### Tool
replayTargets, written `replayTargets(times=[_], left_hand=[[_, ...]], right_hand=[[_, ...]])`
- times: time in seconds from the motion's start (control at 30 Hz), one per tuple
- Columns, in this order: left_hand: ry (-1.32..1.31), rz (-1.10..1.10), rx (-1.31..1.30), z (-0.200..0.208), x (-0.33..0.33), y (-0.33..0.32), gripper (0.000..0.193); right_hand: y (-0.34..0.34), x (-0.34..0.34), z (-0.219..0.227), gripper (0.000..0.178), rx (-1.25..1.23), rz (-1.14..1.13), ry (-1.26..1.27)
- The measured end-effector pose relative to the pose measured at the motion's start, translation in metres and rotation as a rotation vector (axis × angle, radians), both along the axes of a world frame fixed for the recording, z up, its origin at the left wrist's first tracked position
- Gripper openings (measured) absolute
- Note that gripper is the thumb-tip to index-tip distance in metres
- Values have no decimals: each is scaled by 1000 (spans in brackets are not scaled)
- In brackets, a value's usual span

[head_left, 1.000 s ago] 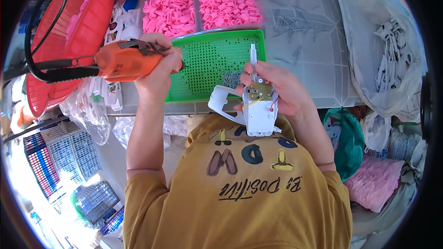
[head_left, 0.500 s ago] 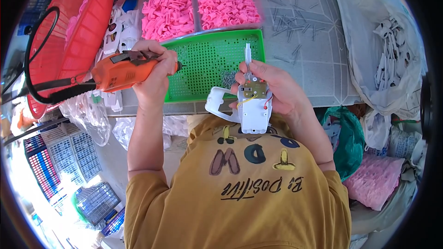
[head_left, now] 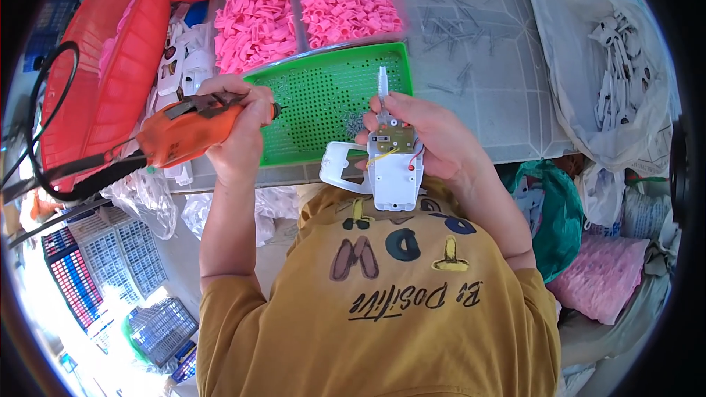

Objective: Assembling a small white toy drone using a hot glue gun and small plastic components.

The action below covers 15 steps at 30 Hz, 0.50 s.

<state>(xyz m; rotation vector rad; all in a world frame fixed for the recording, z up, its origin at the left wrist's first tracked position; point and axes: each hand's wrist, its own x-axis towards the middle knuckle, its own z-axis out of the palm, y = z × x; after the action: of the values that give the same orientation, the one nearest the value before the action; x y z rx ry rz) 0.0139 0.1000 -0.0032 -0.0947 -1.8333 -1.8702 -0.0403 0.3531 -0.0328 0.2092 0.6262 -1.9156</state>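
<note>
My left hand (head_left: pixel 239 121) is wrapped round an orange electric screwdriver (head_left: pixel 180 136), its black nose pointing right over the edge of a green perforated tray (head_left: pixel 294 77). Between the fingers of my right hand (head_left: pixel 434 136) is a white plastic device housing (head_left: pixel 395 180), held upright close to my shirt. A small circuit board (head_left: pixel 393 140) with a yellow wire and a red wire sits in it, and a clear stem sticks up at its far end. An open white frame-like part hangs off the housing's left side. Small screws (head_left: pixel 354 123) lie heaped in the tray behind it.
Behind the green tray stand containers of pink plastic pieces (head_left: pixel 346 0). Grey pins (head_left: pixel 448 29) lie scattered on the table. A red basket (head_left: pixel 110 66) and white parts (head_left: pixel 184 59) are at the left, with the screwdriver's black cord. A white sack (head_left: pixel 588 44) of parts stands right.
The view has shifted a little, so most things sit slightly further left. Both hands keep their holds on the electric screwdriver and the white housing.
</note>
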Motion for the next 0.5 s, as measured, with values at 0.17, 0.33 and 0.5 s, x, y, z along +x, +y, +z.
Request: replayTargets(times=[0.17,0.33,0.5], left_hand=[[116,-91,18,33,-4,19,29],[198,-439,83,64,-8,48,27],[185,-552,95,65,-13,65,26]], right_hand=[[-2,1,3,21,72,-30,-10],[-3,0,4,21,72,-27,-50],[-1,0,6,21,97,-24,-50]])
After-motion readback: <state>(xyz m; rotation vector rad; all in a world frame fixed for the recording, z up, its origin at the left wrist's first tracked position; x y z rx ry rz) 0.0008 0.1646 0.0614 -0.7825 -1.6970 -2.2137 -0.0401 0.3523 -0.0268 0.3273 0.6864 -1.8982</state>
